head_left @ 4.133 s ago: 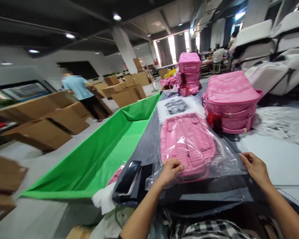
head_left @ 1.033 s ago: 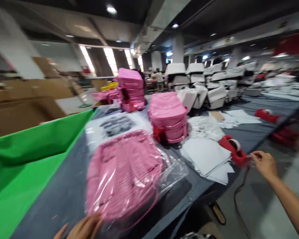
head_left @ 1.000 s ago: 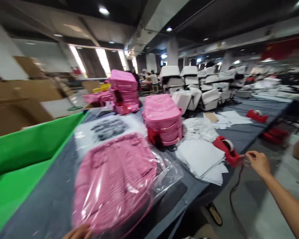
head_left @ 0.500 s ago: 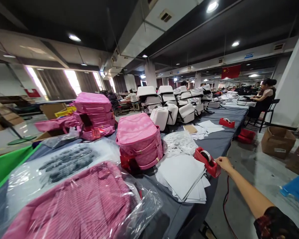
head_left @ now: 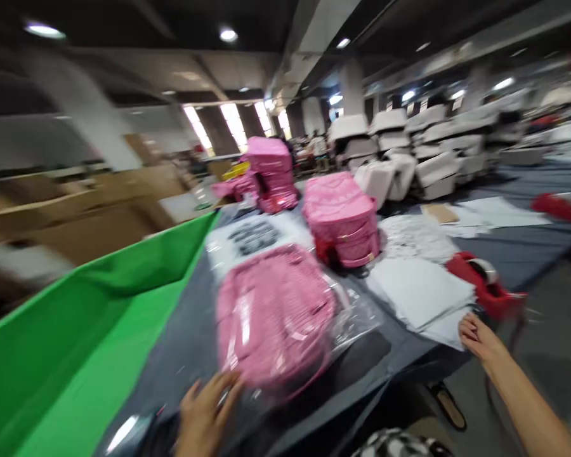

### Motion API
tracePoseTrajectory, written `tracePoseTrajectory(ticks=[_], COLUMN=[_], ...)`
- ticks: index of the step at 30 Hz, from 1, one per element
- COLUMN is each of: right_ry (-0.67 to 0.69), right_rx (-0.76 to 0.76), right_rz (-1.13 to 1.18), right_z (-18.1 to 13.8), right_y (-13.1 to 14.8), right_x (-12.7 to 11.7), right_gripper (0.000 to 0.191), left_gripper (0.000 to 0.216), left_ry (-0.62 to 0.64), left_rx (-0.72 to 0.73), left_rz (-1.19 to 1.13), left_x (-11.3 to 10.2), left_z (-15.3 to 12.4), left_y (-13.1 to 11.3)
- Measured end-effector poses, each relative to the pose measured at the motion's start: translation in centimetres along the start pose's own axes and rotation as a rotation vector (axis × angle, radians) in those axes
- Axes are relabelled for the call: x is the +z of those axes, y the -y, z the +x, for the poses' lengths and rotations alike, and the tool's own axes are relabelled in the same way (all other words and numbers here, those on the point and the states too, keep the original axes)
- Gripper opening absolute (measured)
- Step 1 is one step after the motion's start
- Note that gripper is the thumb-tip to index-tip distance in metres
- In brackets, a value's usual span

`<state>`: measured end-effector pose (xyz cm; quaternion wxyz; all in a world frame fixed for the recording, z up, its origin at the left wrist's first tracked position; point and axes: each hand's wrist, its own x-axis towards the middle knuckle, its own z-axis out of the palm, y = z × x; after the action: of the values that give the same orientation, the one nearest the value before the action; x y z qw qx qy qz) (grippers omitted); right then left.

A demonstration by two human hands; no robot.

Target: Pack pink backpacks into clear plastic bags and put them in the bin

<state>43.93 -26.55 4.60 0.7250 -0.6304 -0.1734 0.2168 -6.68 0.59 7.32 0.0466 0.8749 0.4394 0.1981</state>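
A pink backpack in a clear plastic bag lies on the dark cloth-covered table. My left hand is at its near left edge, fingers apart, the fingertips at the plastic; whether they press on it is unclear. My right hand is closed in a pinch by the near right corner of a stack of white sheets. Anything between those fingertips is too small and blurred to make out. Just beyond that hand stands a red tape dispenser, apart from the fingers.
Another pink backpack stands behind the bagged one, with a pink stack farther back. White backpacks are piled at the back right. A green-lined bin borders the table's left side. A second red dispenser sits far right.
The view has swung left and down. My right hand has left the tape dispenser's front end and come nearer, beside the sheets. My left hand has come into view at the bagged backpack.
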Motion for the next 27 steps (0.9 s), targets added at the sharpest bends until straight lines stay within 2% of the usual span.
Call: tracePoseTrajectory(ticks=[2,4,6,8,10,12,14,16,19,21,23,25,27], right_ry=[0.176,0.436,0.799,1.18,1.463,1.589,1.593,1.555,1.462,1.378,1.317,1.339,1.392], right_rx=[0.07,0.062,-0.106,-0.343,-0.562,-0.749,-0.86,-0.874,-0.823,-0.81,-0.834,-0.876,-0.89], right_rz=[0.007,-0.072,-0.265,-0.481,-0.683,-0.898,-1.124,-1.272,-1.333,-1.356,-1.347,-1.292,-1.268], right_z=[-2.1,-4.1,-5.9,-7.3,-8.5,-9.3,-9.5,-9.0,-7.0,-5.8,-5.6,-6.7,-8.7], right_y=[0.3,1.6,3.3,4.8,5.4,5.3,4.6,4.0,4.0,4.6,5.2,5.3,4.5], right_x=[6.0,12.1,18.3,24.4,30.0,34.8,38.3,40.6,41.7,41.4,40.7,40.0,39.6], right_gripper=[0.062,0.053,0.048,0.045,0.039,0.028,0.016,0.012,0.036,0.037,0.025,0.018,0.018], left_gripper=[0.022,0.016,0.013,0.015,0.017,0.018,0.018,0.018,0.019,0.02,0.02,0.021,0.02], left_ry=[0.051,0.09,0.111,0.115,0.105,0.09,0.079,0.076,0.08,0.069,0.06,0.064,0.078], left_rx=[-0.11,-0.151,-0.185,-0.193,-0.186,-0.179,-0.174,-0.17,-0.174,-0.174,-0.171,-0.168,-0.167], left_rz=[-0.081,-0.133,-0.18,-0.209,-0.219,-0.217,-0.214,-0.225,-0.249,-0.261,-0.277,-0.286,-0.276], left_x=[-1.1,-1.4,-1.4,-1.3,-1.3,-1.3,-1.2,-1.1,-0.9,-0.8,-0.8,-0.7,-0.7], left_z=[-0.6,0.0,0.8,1.2,1.0,0.8,0.6,0.6,0.6,0.6,0.6,0.7,0.7], left_y=[-1.2,-2.2,-2.7,-2.9,-3.1,-3.2,-3.2,-3.1,-2.9,-2.8,-2.7,-2.6,-2.6])
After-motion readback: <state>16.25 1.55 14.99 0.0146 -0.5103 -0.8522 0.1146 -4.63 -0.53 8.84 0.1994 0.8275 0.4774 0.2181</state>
